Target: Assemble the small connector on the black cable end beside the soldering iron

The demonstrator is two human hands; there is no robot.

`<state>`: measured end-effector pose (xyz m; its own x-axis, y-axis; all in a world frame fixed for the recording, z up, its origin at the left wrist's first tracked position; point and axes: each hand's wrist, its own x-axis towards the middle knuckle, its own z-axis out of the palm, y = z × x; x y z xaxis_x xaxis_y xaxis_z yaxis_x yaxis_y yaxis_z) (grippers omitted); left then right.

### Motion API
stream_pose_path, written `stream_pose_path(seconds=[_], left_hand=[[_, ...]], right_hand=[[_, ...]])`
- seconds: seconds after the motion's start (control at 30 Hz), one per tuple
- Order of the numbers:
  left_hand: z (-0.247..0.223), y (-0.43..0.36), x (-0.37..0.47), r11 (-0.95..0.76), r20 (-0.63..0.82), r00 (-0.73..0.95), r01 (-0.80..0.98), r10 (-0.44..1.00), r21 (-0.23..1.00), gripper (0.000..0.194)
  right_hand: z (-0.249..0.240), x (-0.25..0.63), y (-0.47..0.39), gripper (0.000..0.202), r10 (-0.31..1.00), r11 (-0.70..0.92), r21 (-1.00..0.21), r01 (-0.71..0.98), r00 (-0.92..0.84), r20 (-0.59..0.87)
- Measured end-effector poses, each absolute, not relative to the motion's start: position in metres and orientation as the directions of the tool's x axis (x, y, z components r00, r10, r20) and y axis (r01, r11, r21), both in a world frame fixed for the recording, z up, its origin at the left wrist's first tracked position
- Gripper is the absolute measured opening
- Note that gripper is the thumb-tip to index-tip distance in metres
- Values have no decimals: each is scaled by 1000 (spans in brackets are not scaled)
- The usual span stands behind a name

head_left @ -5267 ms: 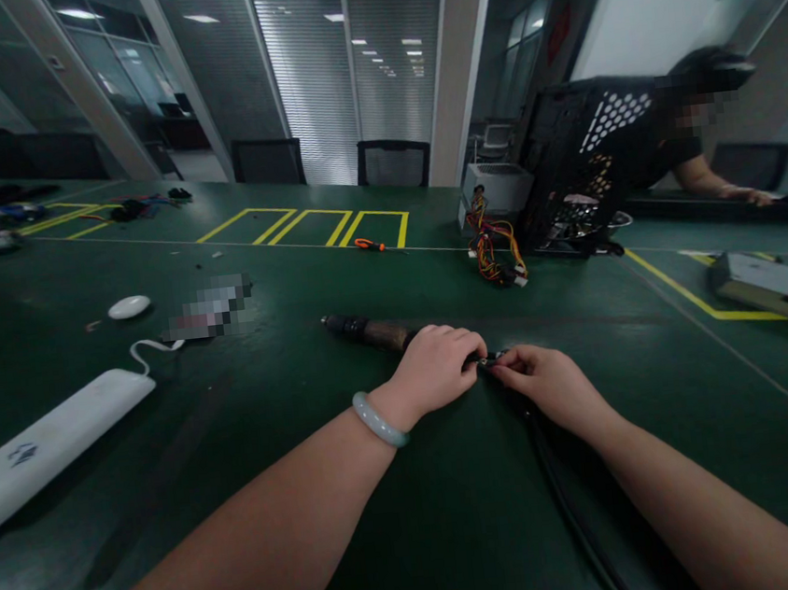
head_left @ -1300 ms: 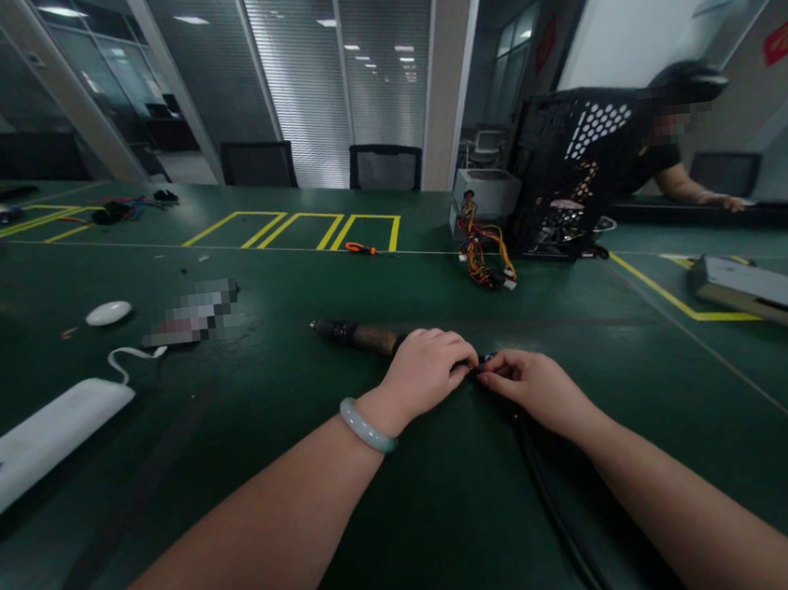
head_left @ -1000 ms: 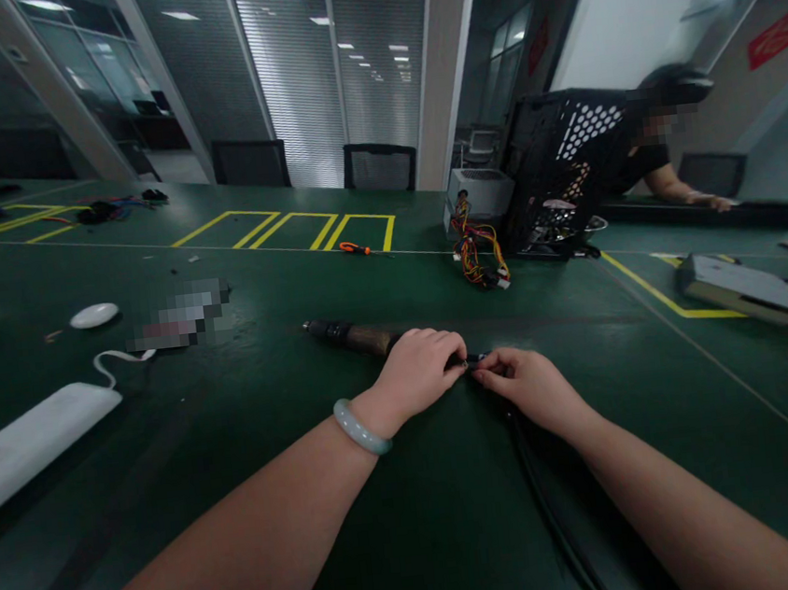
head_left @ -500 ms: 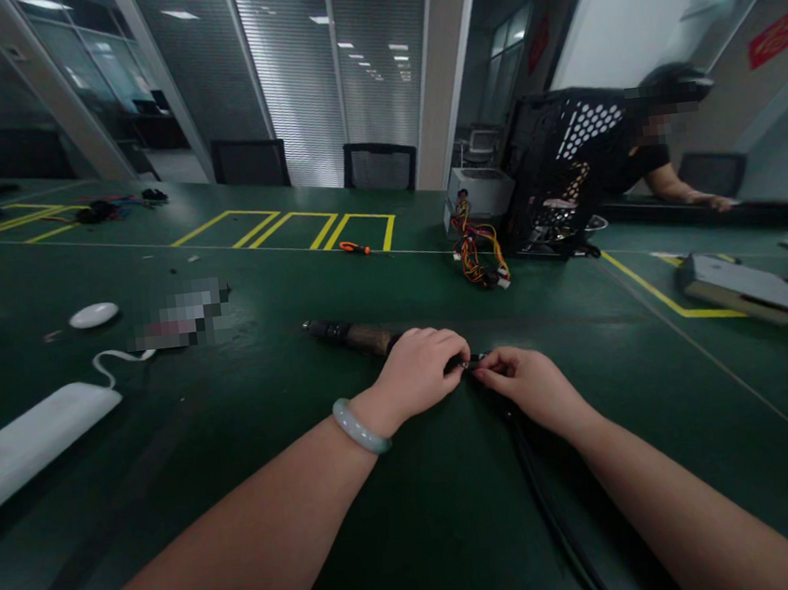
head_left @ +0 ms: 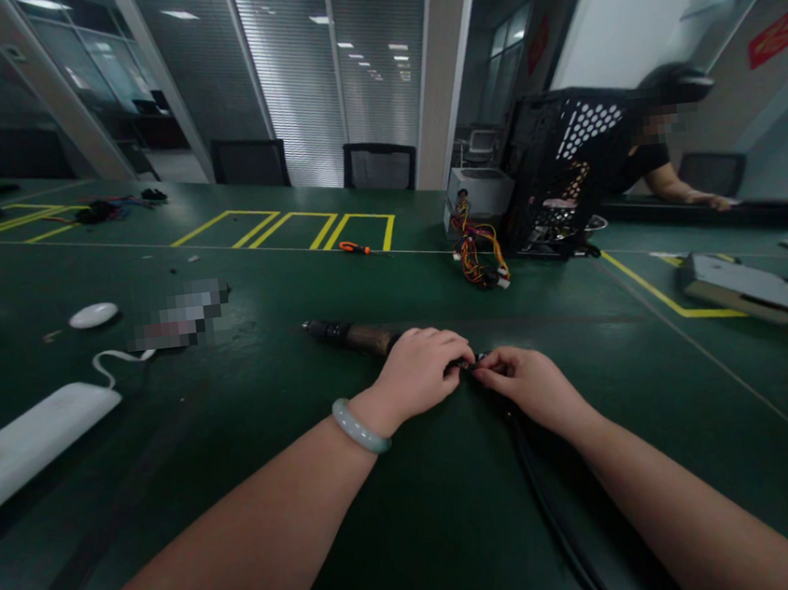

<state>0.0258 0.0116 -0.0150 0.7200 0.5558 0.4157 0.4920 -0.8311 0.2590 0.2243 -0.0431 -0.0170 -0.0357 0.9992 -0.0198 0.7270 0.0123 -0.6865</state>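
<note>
An electric screwdriver [head_left: 367,337], dark with a brownish body and a narrow black tip pointing left, lies on the green table. My left hand [head_left: 420,372] is closed around its rear end and covers that part. Pinched between the fingers of my right hand [head_left: 530,384] is the end of a black cable [head_left: 547,504], right behind the screwdriver. Both hands' fingertips nearly meet there, so how far cable end and tool are joined cannot be made out. From the right hand the cable runs down toward the table's near edge. A pale bangle [head_left: 360,427] circles my left wrist.
Ahead lies an orange-handled screwdriver [head_left: 355,247]. A power supply with coloured wires [head_left: 481,253] stands beside a black computer case [head_left: 561,179]; a person's arm [head_left: 678,185] shows behind it. Left are a white power strip [head_left: 44,444] and a white mouse [head_left: 93,315]. A grey metal box [head_left: 738,285] lies right.
The fingertips of my left hand have shifted slightly toward the right hand at the cable end. All else looks the same.
</note>
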Motion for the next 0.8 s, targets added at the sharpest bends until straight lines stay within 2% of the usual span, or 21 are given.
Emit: stream_pose_path(seconds=[0.1,0.27,0.43,0.7,0.8], left_hand=[[-15,11,26,-809,418,693,517,587,280,22],[-15,11,26,-812,417,697,515,583,275,9],[-13,10,27,-816,424,697,502,578,287,23],[-16,11,27,-807,424,686,514,591,291,9],[-15,9,26,-816,430,693,493,579,303,17]], right_hand=[[-18,225,-43,22,999,5,-693,720,-36,-31],[-17,224,-43,22,999,2,-707,707,-37,-35],[-17,224,-42,21,999,5,-698,716,-39,-32],[-17,225,-43,20,999,7,-685,729,-37,-29],[-16,224,-44,21,999,11,-676,737,-38,-25]])
